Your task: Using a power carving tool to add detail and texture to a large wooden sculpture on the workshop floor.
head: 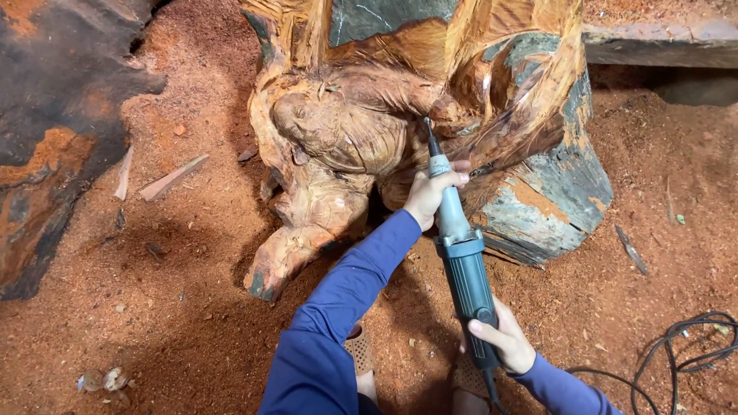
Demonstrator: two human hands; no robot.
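A teal and grey electric die grinder points up at a large carved wood stump, its thin bit touching the carving near the middle. My left hand grips the grinder's silver neck close to the bit. My right hand holds the rear of the teal body, where the cord leaves. Both arms wear blue sleeves. The stump is orange-brown with rough carved folds and grey-green bark on its right side.
Red sawdust covers the ground all around. A dark log lies at the left. Wood splinters lie left of the stump. A black cable coils at the lower right. A stone ledge runs along the top right. My sandalled feet show below.
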